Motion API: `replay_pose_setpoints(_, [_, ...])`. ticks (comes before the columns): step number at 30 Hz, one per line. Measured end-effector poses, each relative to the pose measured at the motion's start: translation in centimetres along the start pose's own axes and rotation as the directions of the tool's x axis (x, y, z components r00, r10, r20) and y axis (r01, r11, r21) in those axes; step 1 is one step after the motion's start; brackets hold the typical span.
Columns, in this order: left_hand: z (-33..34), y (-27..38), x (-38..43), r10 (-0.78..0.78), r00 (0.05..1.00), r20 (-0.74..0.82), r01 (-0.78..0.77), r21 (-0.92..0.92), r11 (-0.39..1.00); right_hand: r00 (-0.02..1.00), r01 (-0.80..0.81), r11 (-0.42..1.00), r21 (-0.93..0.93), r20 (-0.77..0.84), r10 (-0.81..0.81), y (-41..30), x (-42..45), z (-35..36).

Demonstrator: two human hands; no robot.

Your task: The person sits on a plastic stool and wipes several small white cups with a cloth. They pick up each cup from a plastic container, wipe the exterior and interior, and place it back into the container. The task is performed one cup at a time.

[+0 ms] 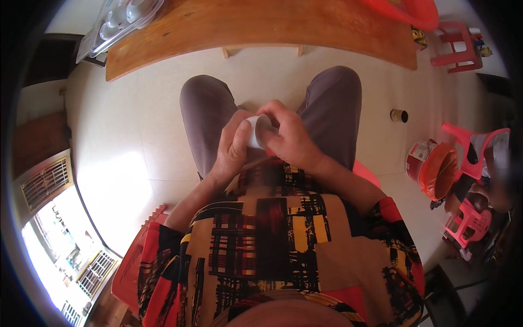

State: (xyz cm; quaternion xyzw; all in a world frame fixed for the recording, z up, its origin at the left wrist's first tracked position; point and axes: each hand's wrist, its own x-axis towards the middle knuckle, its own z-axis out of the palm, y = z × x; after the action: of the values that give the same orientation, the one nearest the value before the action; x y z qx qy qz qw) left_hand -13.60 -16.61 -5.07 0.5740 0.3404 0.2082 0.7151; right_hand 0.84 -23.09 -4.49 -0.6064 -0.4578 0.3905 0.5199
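Note:
A small white cup [254,137] is held between both hands above my lap, its opening turned to the right. My left hand [235,141] grips its outer wall, with the thumb along the near side. The fingers of my right hand [286,133] curl over the rim, and the thumb reaches to the opening. Whether anything lies inside the cup cannot be told. Beyond my knees stands a long wooden bench or table [261,28]. On its far left a clear plastic tray [96,51] holds several white cups [116,17].
A red plastic basin [425,14] sits at the wooden top's right end. On the floor to the right are a small open can [399,115], a bucket with an orange liner [439,171] and pink plastic stools [463,149]. A red plastic chair [130,265] is at the lower left.

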Motion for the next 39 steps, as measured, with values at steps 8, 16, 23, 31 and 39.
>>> replay_pose_setpoints(8, [-1.9,0.7,0.2,-0.319,0.827,0.463,0.528,-0.445,0.723,0.995,0.094,0.930,-0.356,0.065,-0.075,-1.3,0.3,-1.4])
replay_pose_setpoints(16, [1.0,-0.2,-0.6,0.092,0.984,-0.153,-0.083,0.067,0.994,0.996,0.048,0.945,-0.323,-0.050,-0.068,-1.1,-0.1,-0.5])
replay_pose_setpoints(23, [0.2,1.8,-0.4,-0.128,0.989,0.072,0.126,0.034,0.992,0.997,0.079,0.970,-0.228,-0.005,-0.082,-1.7,0.5,-1.5])
replay_pose_setpoints(31, [-0.1,2.8,-0.2,-0.309,0.949,0.069,0.312,-0.366,0.877,0.990,-0.131,0.917,0.377,0.099,0.100,-1.4,0.1,-0.2])
replay_pose_setpoints(39, [0.0,-0.1,-0.2,-0.383,0.922,0.059,0.379,-0.346,0.858,0.979,-0.176,0.955,0.239,0.143,0.145,-1.3,0.1,-0.6])
